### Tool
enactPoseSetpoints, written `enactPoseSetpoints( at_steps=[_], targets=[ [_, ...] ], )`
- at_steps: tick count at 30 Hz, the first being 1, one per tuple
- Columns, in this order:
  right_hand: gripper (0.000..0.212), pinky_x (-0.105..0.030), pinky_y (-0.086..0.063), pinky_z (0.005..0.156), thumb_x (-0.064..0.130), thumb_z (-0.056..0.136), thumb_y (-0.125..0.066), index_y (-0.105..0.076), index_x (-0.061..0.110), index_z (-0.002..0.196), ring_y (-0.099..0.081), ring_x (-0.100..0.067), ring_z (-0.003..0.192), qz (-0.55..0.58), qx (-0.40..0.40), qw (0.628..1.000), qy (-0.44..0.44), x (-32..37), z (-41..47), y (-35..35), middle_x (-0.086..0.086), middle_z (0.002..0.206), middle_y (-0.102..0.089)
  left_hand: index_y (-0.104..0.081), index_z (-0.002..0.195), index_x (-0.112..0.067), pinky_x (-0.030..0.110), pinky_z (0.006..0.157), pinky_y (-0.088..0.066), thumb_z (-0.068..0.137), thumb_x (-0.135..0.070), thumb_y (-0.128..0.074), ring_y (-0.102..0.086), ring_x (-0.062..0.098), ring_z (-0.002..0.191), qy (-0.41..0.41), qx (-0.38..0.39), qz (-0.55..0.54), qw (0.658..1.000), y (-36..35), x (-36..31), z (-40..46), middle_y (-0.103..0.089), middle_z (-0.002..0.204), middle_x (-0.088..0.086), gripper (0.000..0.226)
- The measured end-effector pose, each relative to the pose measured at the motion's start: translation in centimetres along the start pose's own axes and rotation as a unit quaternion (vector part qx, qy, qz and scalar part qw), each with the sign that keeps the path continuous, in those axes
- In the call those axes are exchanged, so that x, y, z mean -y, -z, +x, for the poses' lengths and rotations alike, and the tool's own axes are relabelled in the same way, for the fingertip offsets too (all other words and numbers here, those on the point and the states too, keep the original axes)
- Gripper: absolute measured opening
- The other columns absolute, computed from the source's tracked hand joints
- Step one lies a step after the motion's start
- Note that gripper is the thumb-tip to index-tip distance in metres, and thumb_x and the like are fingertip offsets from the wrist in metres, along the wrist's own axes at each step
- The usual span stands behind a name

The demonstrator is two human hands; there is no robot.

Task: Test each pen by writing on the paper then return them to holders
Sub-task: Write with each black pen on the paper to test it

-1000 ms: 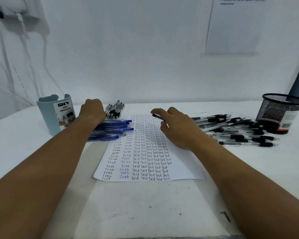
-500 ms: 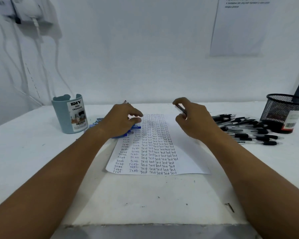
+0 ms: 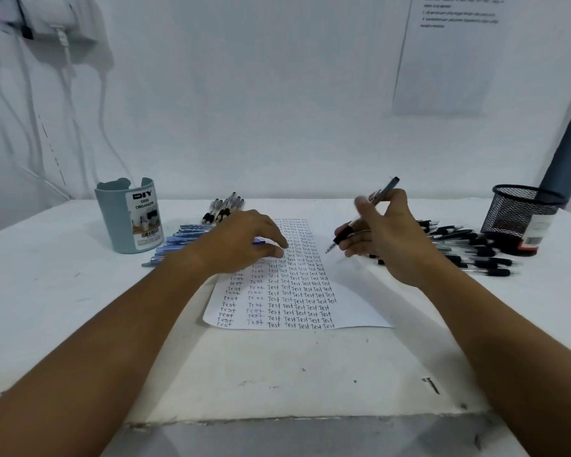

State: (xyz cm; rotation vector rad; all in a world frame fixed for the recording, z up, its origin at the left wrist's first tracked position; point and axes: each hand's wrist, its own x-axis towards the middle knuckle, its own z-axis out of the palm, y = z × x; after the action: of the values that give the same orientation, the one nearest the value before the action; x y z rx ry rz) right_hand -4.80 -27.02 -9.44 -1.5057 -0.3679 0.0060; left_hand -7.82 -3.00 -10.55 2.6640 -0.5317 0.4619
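Note:
A white paper (image 3: 353, 301) covered with rows of the word "Test" lies mid-table. My right hand (image 3: 388, 234) grips a black pen (image 3: 343, 233), tip pointing down-left just above the paper's right side. My left hand (image 3: 244, 242) rests palm down on the paper's upper left, fingertips touching it, over a pile of blue pens (image 3: 178, 240). A pale blue holder (image 3: 129, 216) labelled DIY stands at the left. At the far right stands a black mesh holder (image 3: 521, 216), with a heap of black pens (image 3: 475, 252) lying on the table beside it.
A small bunch of black pens (image 3: 223, 207) lies behind my left hand. A wall with a taped sheet (image 3: 449, 54) rises behind the table. Cables (image 3: 70, 103) hang at the upper left. The table's front edge (image 3: 294, 420) is near me.
My right hand has lifted and turned the black pen into a writing grip, tip toward the paper. My left hand moved from the blue pens onto the paper.

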Motion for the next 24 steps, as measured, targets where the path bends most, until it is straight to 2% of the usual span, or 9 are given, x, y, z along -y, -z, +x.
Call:
enactPoseSetpoints(
  at_steps=[2,3,6,8,12,16,24],
  targets=[
    [0.037,-0.031,-0.055,0.058,0.001,0.093,-0.060,-0.032,0.017,0.111,-0.062,-0.027,0.061,0.000,0.038,0.999,-0.017,0.0,-1.0,0.4,-0.025,0.083,-0.062,-0.075,0.103,-0.027,0.029,0.096,-0.042,0.084,-0.031,-0.070,-0.055,0.006,0.106,-0.004,0.032,0.000,0.999,-0.2,-0.1,0.1,-0.068,0.112,-0.009,0.019],
    [0.039,-0.030,-0.055,0.058,-0.004,0.090,-0.062,-0.036,0.014,0.113,-0.062,-0.026,0.062,-0.013,0.054,0.998,-0.023,-0.2,-1.6,0.6,-0.024,0.082,-0.061,-0.075,0.103,-0.028,0.032,0.097,-0.043,0.084,-0.030,-0.071,-0.057,0.007,0.106,-0.010,0.042,-0.003,0.999,-0.4,-0.2,0.1,-0.068,0.112,-0.009,0.019],
    [0.016,-0.032,-0.049,0.054,0.002,0.094,-0.058,-0.046,0.007,0.103,-0.061,-0.027,0.060,-0.035,0.073,0.995,-0.053,-1.0,-3.6,0.7,-0.019,0.079,-0.057,-0.074,0.104,-0.027,0.032,0.098,-0.044,0.087,-0.020,-0.070,-0.058,0.003,0.104,-0.026,0.051,-0.017,0.998,-0.7,-0.4,0.2,-0.068,0.111,-0.011,0.020],
    [0.015,-0.035,-0.050,0.056,0.003,0.095,-0.057,-0.045,0.008,0.101,-0.061,-0.030,0.063,-0.014,0.077,0.995,-0.067,-1.4,-4.5,0.6,-0.020,0.078,-0.056,-0.074,0.105,-0.027,0.028,0.098,-0.044,0.087,-0.017,-0.069,-0.057,0.001,0.103,-0.034,0.057,-0.028,0.997,-0.9,-0.6,0.2,-0.067,0.111,-0.012,0.021],
    [0.033,-0.036,-0.053,0.062,-0.011,0.085,-0.064,-0.042,0.011,0.098,-0.059,-0.034,0.064,-0.027,0.103,0.994,-0.037,-1.9,-5.7,0.4,-0.023,0.075,-0.063,-0.072,0.108,-0.032,0.023,0.098,-0.043,0.087,-0.031,-0.068,-0.055,-0.003,0.107,-0.053,0.098,-0.031,0.993,-1.3,-0.9,0.3,-0.066,0.114,-0.016,0.022],
    [0.034,-0.036,-0.048,0.056,-0.014,0.082,-0.064,-0.042,0.010,0.093,-0.056,-0.036,0.065,-0.039,0.104,0.994,-0.015,-2.0,-6.1,0.5,-0.023,0.073,-0.063,-0.070,0.111,-0.037,0.013,0.095,-0.036,0.086,-0.044,-0.065,-0.052,-0.006,0.107,-0.058,0.132,-0.011,0.989,-1.5,-1.0,0.3,-0.063,0.118,-0.018,0.027],
    [0.033,-0.038,-0.050,0.061,-0.014,0.081,-0.066,-0.044,0.008,0.092,-0.058,-0.039,0.068,-0.057,0.120,0.991,-0.011,-1.8,-6.5,0.4,-0.028,0.079,-0.064,-0.069,0.109,-0.044,0.022,0.100,-0.039,0.079,-0.054,-0.064,-0.052,-0.005,0.111,-0.042,0.136,-0.017,0.990,-1.5,-0.9,0.4,-0.062,0.119,-0.021,0.032]
  ],
)
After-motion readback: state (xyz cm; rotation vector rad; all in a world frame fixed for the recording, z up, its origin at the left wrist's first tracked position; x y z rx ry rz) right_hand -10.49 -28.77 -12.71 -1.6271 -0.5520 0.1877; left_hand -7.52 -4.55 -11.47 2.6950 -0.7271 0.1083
